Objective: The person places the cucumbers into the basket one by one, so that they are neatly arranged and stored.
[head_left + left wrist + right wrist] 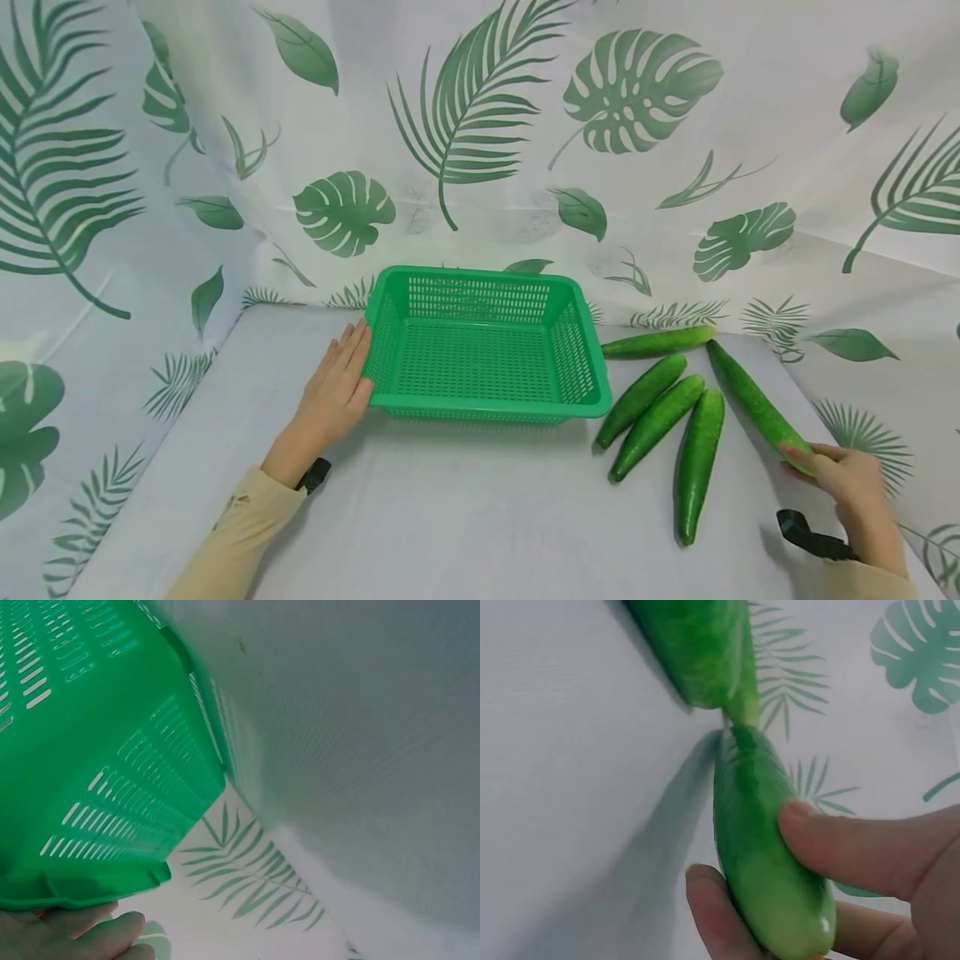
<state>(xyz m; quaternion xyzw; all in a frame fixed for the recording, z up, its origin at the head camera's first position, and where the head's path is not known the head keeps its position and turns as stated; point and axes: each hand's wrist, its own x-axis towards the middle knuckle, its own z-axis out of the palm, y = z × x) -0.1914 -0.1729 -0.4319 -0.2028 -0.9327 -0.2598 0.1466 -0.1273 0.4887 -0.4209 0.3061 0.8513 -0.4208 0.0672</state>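
A green plastic basket [480, 408] with slotted walls stands on the table, nothing inside it. Against its left rim lies my left hand [333, 387], fingers fairly straight. The left wrist view shows the slotted basket wall [112, 772] and some fingers [112, 934] at the rim. At the right, my right hand [851, 479] grips the near end of a cucumber [757, 404] between thumb and fingers. Its far end reaches the tip of another cucumber [660, 342]. In the right wrist view the thumb [832, 840] presses the held cucumber [757, 825] from one side.
Between the basket and the held cucumber lie several more cucumbers [699, 467], roughly side by side on the white tabletop [480, 517]. A white leaf-print sheet [480, 200] hangs behind the table and along both sides. A dark strap device [813, 537] sits at the right wrist.
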